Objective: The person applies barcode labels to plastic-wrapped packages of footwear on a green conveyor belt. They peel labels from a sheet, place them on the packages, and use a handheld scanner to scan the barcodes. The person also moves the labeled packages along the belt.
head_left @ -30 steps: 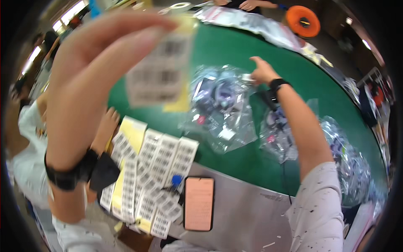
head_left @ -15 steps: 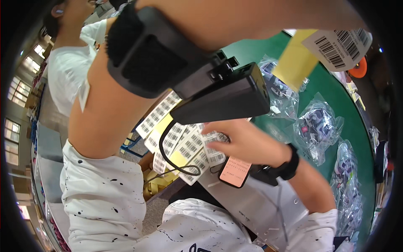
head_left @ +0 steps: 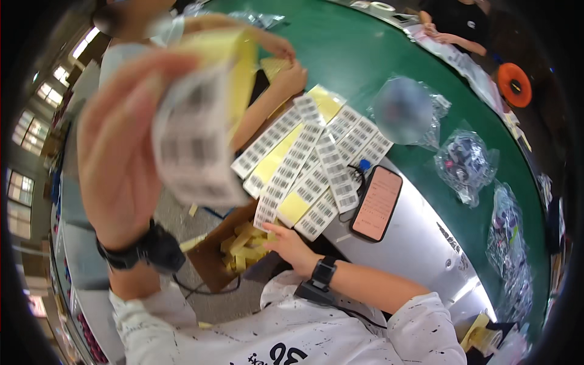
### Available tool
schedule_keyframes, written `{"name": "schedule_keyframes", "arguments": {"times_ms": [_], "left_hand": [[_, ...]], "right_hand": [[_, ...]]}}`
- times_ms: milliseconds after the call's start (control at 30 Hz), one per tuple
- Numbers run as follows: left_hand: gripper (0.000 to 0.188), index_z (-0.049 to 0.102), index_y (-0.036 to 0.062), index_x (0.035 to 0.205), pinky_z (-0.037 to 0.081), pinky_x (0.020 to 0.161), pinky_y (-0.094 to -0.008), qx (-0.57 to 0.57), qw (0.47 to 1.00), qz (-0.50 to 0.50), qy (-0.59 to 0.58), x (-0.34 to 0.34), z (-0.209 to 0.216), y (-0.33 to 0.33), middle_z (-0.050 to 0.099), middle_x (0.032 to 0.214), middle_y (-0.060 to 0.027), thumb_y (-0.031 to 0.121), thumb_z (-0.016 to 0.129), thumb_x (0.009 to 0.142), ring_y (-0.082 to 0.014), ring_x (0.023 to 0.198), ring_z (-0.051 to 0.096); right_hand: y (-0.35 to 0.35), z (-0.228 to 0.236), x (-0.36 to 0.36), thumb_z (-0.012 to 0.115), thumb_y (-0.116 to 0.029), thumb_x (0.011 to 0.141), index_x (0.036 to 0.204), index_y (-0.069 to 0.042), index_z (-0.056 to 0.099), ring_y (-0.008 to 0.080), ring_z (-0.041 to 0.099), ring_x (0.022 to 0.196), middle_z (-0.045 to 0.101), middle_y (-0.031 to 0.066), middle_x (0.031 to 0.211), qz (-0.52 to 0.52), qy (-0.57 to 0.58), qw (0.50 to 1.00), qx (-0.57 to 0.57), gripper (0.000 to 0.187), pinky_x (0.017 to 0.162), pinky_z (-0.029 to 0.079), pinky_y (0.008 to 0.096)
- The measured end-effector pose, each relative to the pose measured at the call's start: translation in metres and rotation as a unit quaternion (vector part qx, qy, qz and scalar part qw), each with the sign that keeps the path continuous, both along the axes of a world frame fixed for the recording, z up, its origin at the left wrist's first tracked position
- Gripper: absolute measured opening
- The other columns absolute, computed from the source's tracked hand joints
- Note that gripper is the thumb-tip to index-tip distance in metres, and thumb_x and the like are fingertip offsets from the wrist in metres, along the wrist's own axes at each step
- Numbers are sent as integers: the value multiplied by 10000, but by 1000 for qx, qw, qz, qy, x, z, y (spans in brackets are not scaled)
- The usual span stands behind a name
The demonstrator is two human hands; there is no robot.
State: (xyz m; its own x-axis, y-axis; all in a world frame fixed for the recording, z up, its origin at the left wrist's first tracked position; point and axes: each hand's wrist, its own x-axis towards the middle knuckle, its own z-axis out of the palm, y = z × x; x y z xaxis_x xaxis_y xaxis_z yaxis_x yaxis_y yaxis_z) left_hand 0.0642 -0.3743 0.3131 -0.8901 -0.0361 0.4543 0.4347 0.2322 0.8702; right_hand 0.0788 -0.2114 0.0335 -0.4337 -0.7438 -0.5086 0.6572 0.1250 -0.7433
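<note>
My left hand is raised close on the left, closed around a curled strip of barcode labels with yellow backing; both are blurred. Below and to the right lies a fanned pile of white barcode label strips, some showing bare yellow backing. At the near-left end of one long strip, my right hand reaches in with fingers stretched out and a fingertip touching the strip's end. Whether its thumb is under the strip is hidden. A phone with a lit pinkish screen lies beside the pile.
An open carton of crumpled yellow backing strips stands below the pile. Clear-bagged items lie along the right of the green table. A co-worker's hands are just beyond the labels. Another person stands across the table.
My left arm, which crossed the top of the view, has swung back left, bringing the label strip near the camera. My right hand has moved left and nearer, from beside the phone to the strip's end.
</note>
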Motion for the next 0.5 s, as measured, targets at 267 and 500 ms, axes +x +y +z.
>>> {"name": "schedule_keyframes", "arguments": {"times_ms": [267,500], "left_hand": [[297,547,-53,1174,534,705,-235,186,974,122,-42,36,-80,-27,629,1141,-199,165,480,983,-147,815,651],[246,599,-70,1119,513,812,-251,294,947,51,-120,30,-120,9,664,1036,-122,67,542,924,-135,911,648]], "right_hand": [[8,67,-33,593,-183,928,1078,14,651,101,613,651,657,35,807,36,178,983,-26,254,563,488,236],[63,121,-84,610,-92,893,1004,17,650,92,603,663,661,33,800,97,146,983,-46,160,596,493,252]]}}
